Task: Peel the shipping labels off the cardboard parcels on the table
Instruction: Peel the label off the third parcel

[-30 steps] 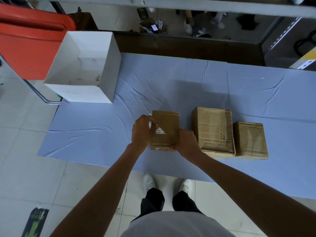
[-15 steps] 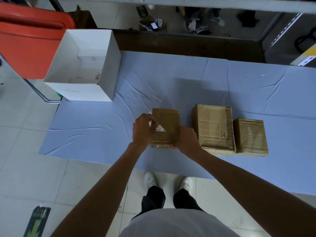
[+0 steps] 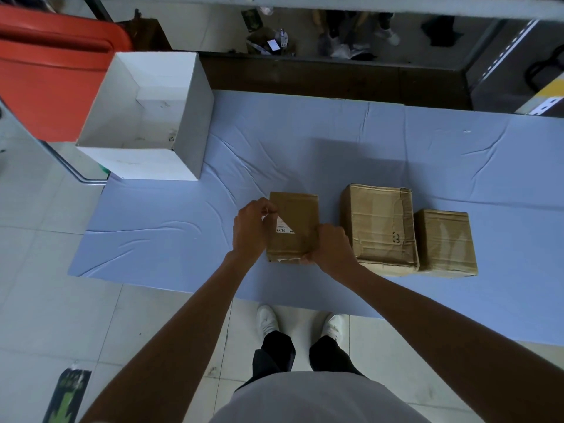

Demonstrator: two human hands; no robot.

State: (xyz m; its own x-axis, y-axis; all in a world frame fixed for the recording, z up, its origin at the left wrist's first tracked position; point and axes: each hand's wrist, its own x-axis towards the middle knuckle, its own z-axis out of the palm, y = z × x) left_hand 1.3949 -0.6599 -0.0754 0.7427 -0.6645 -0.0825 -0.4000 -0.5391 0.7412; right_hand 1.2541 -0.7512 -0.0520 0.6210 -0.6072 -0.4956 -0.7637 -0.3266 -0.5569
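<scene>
A small cardboard parcel (image 3: 297,218) sits near the front edge of the blue-covered table (image 3: 396,148). A white shipping label (image 3: 284,227) on its top is partly lifted at its left side. My left hand (image 3: 250,230) pinches the lifted edge of the label at the parcel's left top corner. My right hand (image 3: 331,250) grips the parcel's near right corner and holds it down. Two more cardboard parcels stand to the right: a larger one (image 3: 380,224) and a smaller one (image 3: 444,239), touching each other.
An open white box (image 3: 189,123) stands at the table's far left corner. A red bin (image 3: 45,71) is behind it on the left. My feet are below the table's front edge. Clutter and another person's feet lie beyond the far side.
My left hand has pulled the label's edge a little further up and left, so more of the label is lifted. My right hand stays on the parcel.
</scene>
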